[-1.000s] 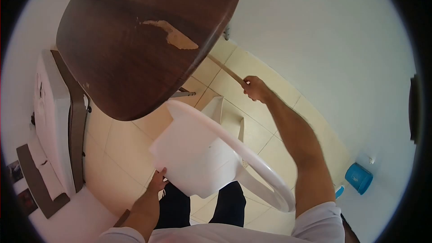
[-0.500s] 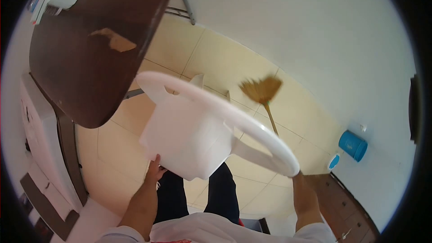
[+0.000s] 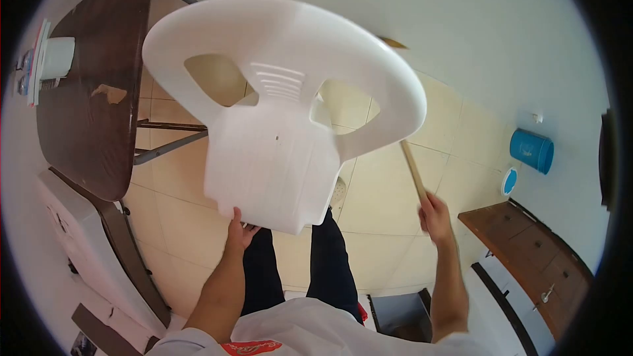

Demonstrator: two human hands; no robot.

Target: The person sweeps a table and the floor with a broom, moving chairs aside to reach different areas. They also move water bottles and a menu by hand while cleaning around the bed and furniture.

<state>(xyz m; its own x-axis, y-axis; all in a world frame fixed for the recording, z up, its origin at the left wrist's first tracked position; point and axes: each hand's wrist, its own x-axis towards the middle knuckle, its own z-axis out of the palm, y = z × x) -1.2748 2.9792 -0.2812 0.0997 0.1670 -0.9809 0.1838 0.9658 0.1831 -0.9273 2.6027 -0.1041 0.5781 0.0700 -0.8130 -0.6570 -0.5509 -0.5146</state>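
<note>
A white plastic chair (image 3: 270, 158) is tilted up in front of me, its slotted backrest rising away from me. My left hand (image 3: 239, 229) grips the front edge of its seat, thumb on top and fingers underneath. To the right, my right hand (image 3: 435, 216) is closed round the handle of a broom (image 3: 414, 168). The handle runs up behind the chair's backrest, which hides most of the bristles; only a tip shows past the rim.
A dark brown table (image 3: 99, 118) with a peeled patch stands at left, bearing a white container (image 3: 58, 58). A blue bin (image 3: 531, 150) lies by the right wall, near a round blue-and-white piece (image 3: 509, 181). A brown door (image 3: 527, 250) is at lower right.
The chair has swung round so its backrest faces me more squarely. My right hand, hidden before, now shows on the broom handle. The bristles have gone mostly behind the chair.
</note>
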